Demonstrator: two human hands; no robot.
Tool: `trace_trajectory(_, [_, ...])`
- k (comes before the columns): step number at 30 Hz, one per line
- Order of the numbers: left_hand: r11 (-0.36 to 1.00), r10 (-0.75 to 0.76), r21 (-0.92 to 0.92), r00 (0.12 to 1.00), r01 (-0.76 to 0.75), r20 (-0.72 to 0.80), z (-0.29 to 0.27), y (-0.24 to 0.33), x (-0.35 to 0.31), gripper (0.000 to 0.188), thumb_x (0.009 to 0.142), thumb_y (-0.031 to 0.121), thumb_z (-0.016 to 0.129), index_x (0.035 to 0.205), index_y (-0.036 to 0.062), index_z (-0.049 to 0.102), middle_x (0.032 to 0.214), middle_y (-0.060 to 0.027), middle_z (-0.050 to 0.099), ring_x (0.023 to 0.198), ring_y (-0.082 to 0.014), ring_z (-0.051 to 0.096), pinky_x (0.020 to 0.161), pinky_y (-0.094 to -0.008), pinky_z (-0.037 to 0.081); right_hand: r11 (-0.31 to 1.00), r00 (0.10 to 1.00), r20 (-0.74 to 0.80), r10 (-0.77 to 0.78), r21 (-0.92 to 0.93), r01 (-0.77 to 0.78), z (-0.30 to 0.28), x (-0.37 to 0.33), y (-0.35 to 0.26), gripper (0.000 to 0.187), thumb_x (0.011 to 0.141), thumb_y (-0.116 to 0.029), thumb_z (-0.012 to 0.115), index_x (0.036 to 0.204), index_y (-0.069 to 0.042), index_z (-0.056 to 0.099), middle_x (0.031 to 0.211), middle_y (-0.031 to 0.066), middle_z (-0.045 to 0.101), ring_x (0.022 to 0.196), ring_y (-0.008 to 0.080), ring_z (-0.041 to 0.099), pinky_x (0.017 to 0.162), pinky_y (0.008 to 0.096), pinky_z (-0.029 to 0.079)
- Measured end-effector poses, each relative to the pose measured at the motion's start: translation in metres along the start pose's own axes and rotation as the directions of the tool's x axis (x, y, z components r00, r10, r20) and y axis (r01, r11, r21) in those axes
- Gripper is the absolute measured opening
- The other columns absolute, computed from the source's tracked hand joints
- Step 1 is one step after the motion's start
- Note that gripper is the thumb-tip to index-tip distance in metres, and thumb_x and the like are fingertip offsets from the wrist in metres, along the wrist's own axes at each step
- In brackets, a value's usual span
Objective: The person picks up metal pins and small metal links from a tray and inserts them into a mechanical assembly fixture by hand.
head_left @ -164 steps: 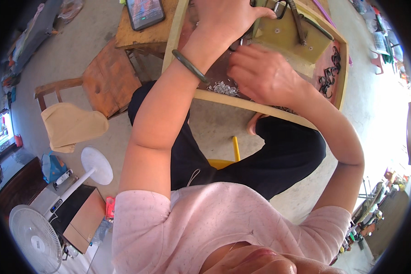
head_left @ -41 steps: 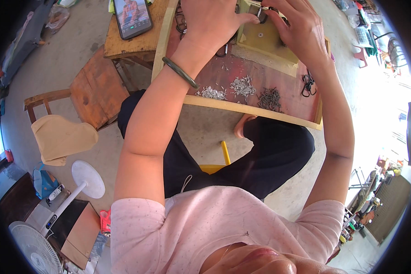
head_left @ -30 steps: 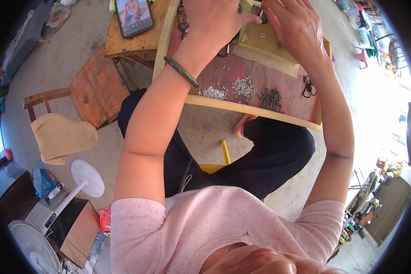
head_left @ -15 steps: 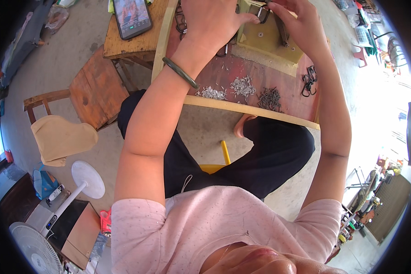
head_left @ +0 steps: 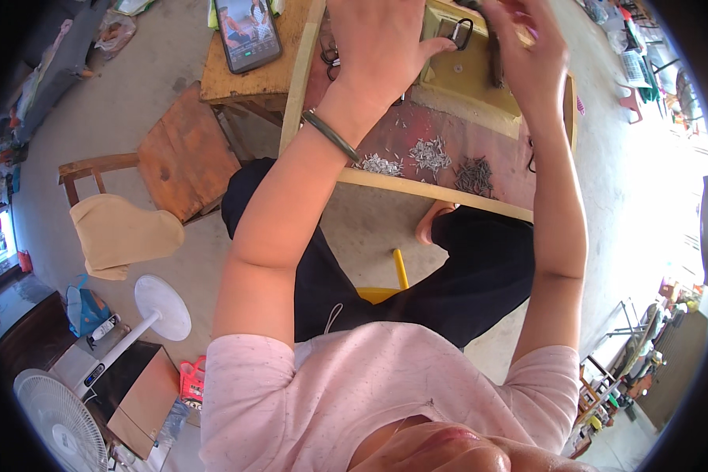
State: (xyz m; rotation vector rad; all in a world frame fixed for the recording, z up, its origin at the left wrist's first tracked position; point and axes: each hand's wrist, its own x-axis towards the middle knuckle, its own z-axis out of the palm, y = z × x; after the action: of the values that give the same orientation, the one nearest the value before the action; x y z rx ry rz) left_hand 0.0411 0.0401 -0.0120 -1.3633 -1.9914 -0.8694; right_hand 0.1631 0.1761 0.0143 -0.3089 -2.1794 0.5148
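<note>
My left hand (head_left: pixel 377 51), with a dark green bangle on the wrist, reaches over the far part of a reddish work table. Its thumb and fingers pinch a black carabiner (head_left: pixel 468 35) with a silver gate. The fingertips behind the thumb are hidden. To the right, my right hand (head_left: pixel 529 49) is raised apart from the carabiner. Its fingers are smeared by motion, so I cannot make out what they hold, if anything. Beneath the carabiner stands a yellowish-green wooden fixture (head_left: pixel 462 72) with a screw in it.
Near the table's front rim (head_left: pixel 433 191) lie two piles of small silver pins (head_left: pixel 380 164) (head_left: pixel 429 156) and a pile of dark small parts (head_left: pixel 473 176). Black hooks (head_left: pixel 330 57) lie beside my left wrist. A phone (head_left: pixel 248 35) rests on a wooden stool, left.
My right hand has drawn away from the carabiner, where its fingers were touching it. The left hand keeps its pinch. The whole view has shifted slightly.
</note>
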Motion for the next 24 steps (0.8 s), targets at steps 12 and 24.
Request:
trace_trajectory(12, [0.911, -0.139, -0.397, 0.989, 0.109, -0.048, 0.0, -0.012, -0.002, 0.065, 0.08, 0.03, 0.089, 0.129, 0.0017, 0.057, 0.13, -0.0174, 0.058, 0.126, -0.034, 0.055, 0.111, -0.0456, 0.041, 0.87, 0.848, 0.27, 0.457, 0.061, -0.489, -0.019, -0.016, -0.023, 0.01, 0.09, -0.008, 0.064, 0.098, -0.004, 0.069, 0.08, 0.0202, 0.071, 0.07, 0.0332, 0.071, 0.065, 0.0429, 0.055])
trace_trajectory(24, [0.756, -0.44, -0.599, 0.883, 0.265, -0.165, -0.044, -0.043, -0.014, 0.022, 0.095, 0.023, 0.076, 0.097, 0.0028, 0.068, 0.089, -0.0025, 0.068, 0.084, -0.0116, 0.06, 0.075, -0.0279, 0.045, 0.957, 0.674, 0.68, -0.29, 0.184, 0.226, 0.068, -0.079, -0.083, 0.011, 0.085, -0.015, 0.072, 0.089, -0.005, 0.072, 0.092, 0.0123, 0.071, 0.082, 0.0311, 0.073, 0.069, 0.0423, 0.057])
